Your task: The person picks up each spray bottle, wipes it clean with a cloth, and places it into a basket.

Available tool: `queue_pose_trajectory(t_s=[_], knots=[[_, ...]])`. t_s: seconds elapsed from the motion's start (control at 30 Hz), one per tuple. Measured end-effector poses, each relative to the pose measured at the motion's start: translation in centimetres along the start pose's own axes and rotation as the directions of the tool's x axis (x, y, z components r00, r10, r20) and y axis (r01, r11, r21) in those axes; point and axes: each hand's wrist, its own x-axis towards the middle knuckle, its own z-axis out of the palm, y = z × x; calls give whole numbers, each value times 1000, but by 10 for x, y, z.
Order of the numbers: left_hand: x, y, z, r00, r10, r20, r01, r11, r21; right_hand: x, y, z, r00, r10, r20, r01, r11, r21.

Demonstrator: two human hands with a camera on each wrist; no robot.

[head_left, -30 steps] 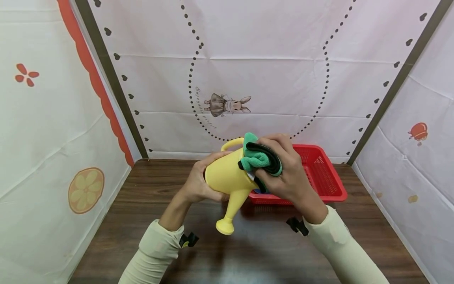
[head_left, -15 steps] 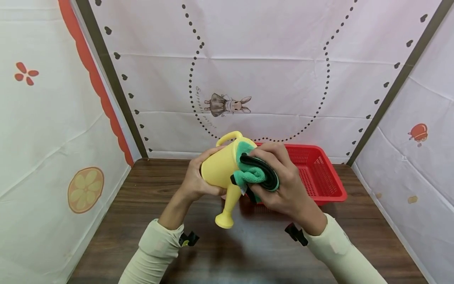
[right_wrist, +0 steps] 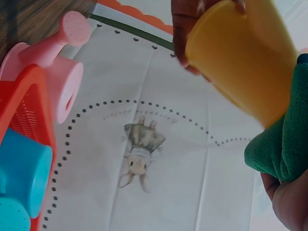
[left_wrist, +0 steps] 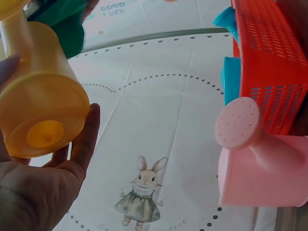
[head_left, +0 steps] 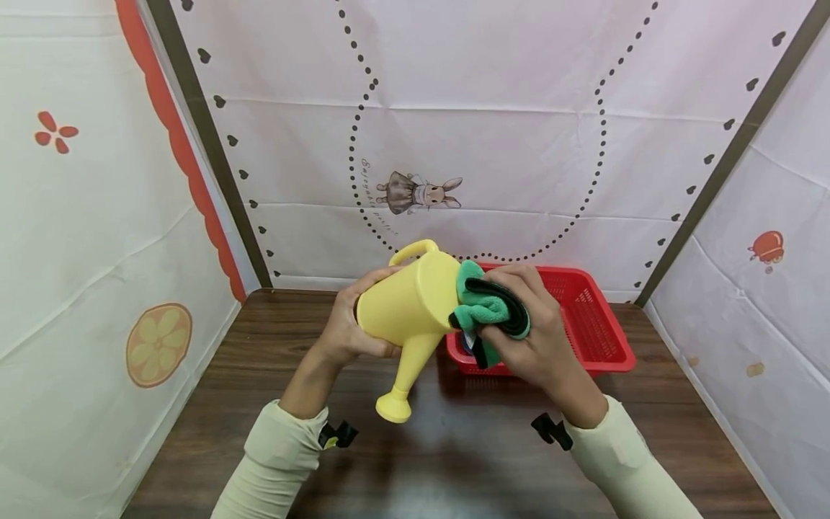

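Note:
Above the table, my left hand [head_left: 357, 317] grips a yellow watering can [head_left: 402, 303] by its base end. The can is tipped on its side, spout toward me and handle away. A round recess shows in its bottom in the left wrist view. My right hand [head_left: 534, 324] holds a bunched green cloth [head_left: 483, 306] with black edging at the can's top end. In the right wrist view the cloth [right_wrist: 279, 139] overlaps the can's end.
A red perforated basket [head_left: 599, 331] stands on the wooden table [head_left: 454, 461] behind my right hand. In the wrist views, a blue watering can [right_wrist: 29, 168] sits in the basket, and a pink watering can [left_wrist: 264, 173] is beside it. Patterned white cloth walls [head_left: 486, 158] enclose the table.
The watering can has shifted left and turned slightly in my left hand. My right hand moved the cloth down and left across the can's top end, then back right toward its edge.

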Motion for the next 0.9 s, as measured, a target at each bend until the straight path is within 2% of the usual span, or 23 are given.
queue_pose_trajectory(t_s=[0.13, 0.23, 0.33, 0.47, 0.63, 0.9], knots=[[0, 1, 0, 997, 20, 77, -23, 999, 33, 0, 5, -2, 996, 85, -22, -85, 996, 6], [-1, 0, 2, 992, 3, 123, -12, 998, 69, 3, 7, -2, 992, 122, -27, -122, 993, 4], [-1, -1, 4, 988, -28, 149, 11, 994, 110, 6, 7, -1, 990, 137, -32, -138, 990, -2], [-1, -2, 7, 987, -59, 151, 39, 990, 136, 10, 5, 0, 989, 143, -40, -144, 989, -18], [0, -4, 9, 988, -91, 124, 73, 987, 145, 13, 1, 2, 994, 103, -29, -103, 994, -24], [2, -8, 11, 990, -125, 64, 116, 985, 125, 14, -11, 6, 999, -40, 9, 40, 999, -8]])
